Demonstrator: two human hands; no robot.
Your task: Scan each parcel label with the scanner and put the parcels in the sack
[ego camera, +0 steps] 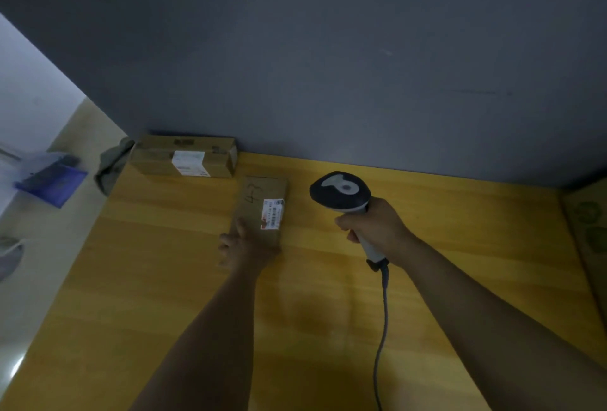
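Now the right grip (374, 230) curls round the scanner (341, 192) handle, beside the parcel (259, 195) on the desk (147, 279); the left grip (244, 246) holds its near end, thumb on top.

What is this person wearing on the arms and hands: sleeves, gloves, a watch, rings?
Nothing that shows. The left hand and right hand are ungloved; the left forearm and right forearm are bare to the frame's edge, no sleeve showing. No watch or ring is visible, though dim light could hide a thin one.
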